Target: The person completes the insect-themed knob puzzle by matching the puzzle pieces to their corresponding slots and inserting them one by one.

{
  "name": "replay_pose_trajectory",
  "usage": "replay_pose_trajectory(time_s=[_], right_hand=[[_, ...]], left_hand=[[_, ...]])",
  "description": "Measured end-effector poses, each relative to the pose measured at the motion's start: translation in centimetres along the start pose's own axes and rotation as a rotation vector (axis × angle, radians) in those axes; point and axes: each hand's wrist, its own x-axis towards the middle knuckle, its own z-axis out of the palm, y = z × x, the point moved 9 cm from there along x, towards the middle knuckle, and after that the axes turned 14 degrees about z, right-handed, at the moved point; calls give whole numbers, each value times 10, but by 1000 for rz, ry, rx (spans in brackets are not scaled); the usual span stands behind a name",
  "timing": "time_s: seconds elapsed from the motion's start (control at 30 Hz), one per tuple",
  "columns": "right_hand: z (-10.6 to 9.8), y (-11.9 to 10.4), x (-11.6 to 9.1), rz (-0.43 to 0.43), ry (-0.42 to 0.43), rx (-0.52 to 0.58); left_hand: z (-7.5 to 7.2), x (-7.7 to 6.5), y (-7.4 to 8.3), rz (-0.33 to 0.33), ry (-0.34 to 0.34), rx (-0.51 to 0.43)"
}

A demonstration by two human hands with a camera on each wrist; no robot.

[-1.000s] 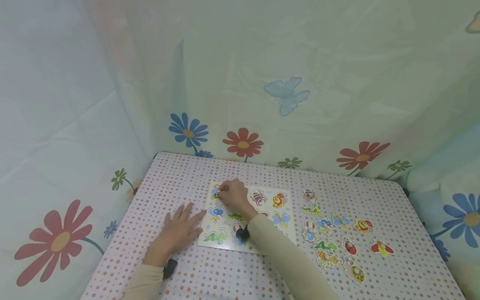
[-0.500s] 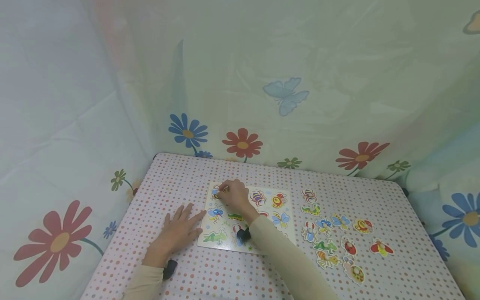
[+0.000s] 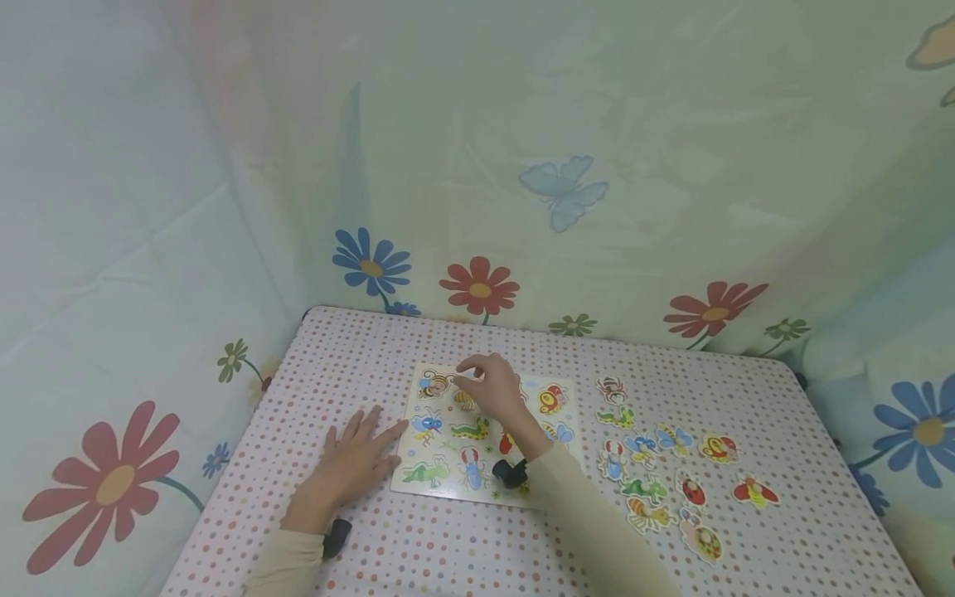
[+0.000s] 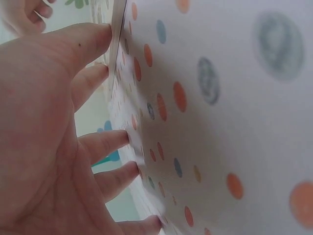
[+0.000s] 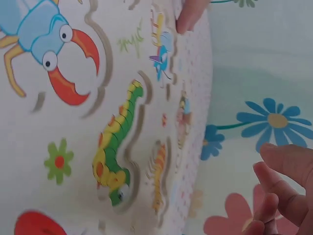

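Note:
An insect puzzle board (image 3: 448, 448) lies on the table. My left hand (image 3: 351, 464) is spread flat beside its left edge. In the left wrist view, the left hand's thumb and forefinger (image 4: 93, 81) touch the board's edge, and the other fingertips rest on the cloth. My right hand (image 3: 496, 394) hovers over the board's upper middle, holding nothing, its thumb and forefinger apart. Just left of it, a bee (image 3: 433, 385) sits in the board's upper left corner. The green caterpillar (image 5: 117, 147) and the blue stag beetle (image 5: 46, 36) show on the board in the right wrist view.
Several loose insect pieces lie right of the board, among them a spider (image 3: 613, 389), a ladybird (image 3: 692, 489) and a red-winged bug (image 3: 756, 492). A dotted cloth (image 3: 358, 348) covers the table. A flowered curtain (image 3: 477, 207) hangs behind it.
The right hand has let go of the bee and lifted away to the right, so the bee shows in full. The left hand has stayed in place.

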Motion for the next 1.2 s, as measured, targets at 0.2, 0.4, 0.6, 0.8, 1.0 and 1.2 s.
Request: replay_pose_trajectory(time_s=[0.2,0.4,0.6,0.8,1.0,1.2], right_hand=[[-26,4,-12,-44,75,-15],[-50,20,-26,-8,110,-16],[-74,38,-40,6,130,-19],[-105,54,-58,-25,179,-7],[-132,79,-77,-20,211,-17],[-158,101,-101,-9,236,-30]], left_hand=[[2,1,-1,-1,1,4],[3,1,0,3,0,6],[5,0,-2,-4,-11,15],[4,1,-1,-5,-11,11],[6,1,-2,-22,-27,10],[6,1,-3,-21,-36,13]])
